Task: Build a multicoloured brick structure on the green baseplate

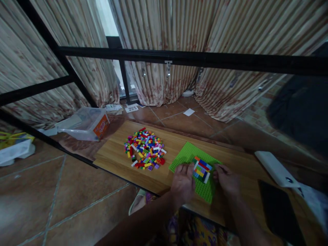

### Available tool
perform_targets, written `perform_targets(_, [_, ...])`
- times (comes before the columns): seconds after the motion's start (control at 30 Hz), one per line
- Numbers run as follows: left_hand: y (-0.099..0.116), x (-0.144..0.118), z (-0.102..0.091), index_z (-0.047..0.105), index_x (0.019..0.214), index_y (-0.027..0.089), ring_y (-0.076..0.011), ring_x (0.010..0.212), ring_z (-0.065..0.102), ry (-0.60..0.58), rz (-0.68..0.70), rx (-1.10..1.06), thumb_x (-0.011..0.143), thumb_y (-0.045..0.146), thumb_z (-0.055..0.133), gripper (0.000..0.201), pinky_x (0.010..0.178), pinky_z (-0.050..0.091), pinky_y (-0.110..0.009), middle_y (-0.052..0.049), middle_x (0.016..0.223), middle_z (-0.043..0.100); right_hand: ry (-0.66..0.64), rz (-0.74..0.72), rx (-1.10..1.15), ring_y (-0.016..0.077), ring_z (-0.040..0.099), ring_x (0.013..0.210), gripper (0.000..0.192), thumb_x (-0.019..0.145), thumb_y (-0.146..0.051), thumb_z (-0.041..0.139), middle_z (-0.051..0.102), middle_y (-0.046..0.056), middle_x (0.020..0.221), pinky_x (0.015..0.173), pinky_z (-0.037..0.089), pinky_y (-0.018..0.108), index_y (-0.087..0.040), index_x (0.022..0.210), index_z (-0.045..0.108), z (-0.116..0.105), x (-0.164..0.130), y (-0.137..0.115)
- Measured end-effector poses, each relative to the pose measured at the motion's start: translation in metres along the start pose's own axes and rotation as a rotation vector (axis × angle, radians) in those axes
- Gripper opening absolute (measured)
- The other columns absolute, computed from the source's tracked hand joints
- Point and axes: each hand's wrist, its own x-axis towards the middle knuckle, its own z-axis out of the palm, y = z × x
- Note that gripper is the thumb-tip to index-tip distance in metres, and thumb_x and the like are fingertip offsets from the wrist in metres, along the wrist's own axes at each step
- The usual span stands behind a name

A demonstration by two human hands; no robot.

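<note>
A green baseplate [186, 155] lies on a low wooden table [115, 157]. On it sits a block of bricks in red, blue, yellow, green and white [202, 169]. My left hand [182, 182] rests on the plate at the block's left side, fingers touching it. At the block's right side is my right hand [227, 179], fingertips against its edge. Whether either hand pinches a single brick is hidden. A heap of loose coloured bricks [145, 149] lies on the table to the left of the plate.
A clear plastic tub with an orange label [85, 124] lies on the floor beyond the table's left end. A white flat device [275, 168] and a dark tablet [279, 212] lie at the table's right. Black metal bars [179, 58] cross in front of curtains.
</note>
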Motion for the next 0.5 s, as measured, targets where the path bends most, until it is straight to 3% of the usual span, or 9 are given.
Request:
perform_targets(0.23, [0.015,-0.023,-0.005,0.032,0.143,0.008,-0.0314,0.118,0.047,-0.077,0.033,-0.034,0.080,0.024,0.052,0.068,0.105,0.039,-0.047,-0.018,0.132,0.051,-0.012,0.004,-0.148,0.0141,0.058,0.047,0.041,0.065,-0.049,0.065,0.064,0.001,0.057,0.046,0.048,0.026,-0.015,0.088,0.069,-0.001,0.025,-0.004])
perform_targets(0.5, [-0.009,-0.032,-0.012,0.036,0.140,0.011,-0.0274,0.120,0.048,-0.054,0.080,-0.075,0.086,0.027,0.047,0.057,0.106,0.039,-0.044,-0.014,0.134,0.053,0.009,0.007,-0.215,0.0194,0.064,0.056,0.041,0.066,-0.047,0.065,0.069,0.006,0.063,0.054,0.050,0.030,-0.014,0.089,0.071,0.006,0.007,-0.008])
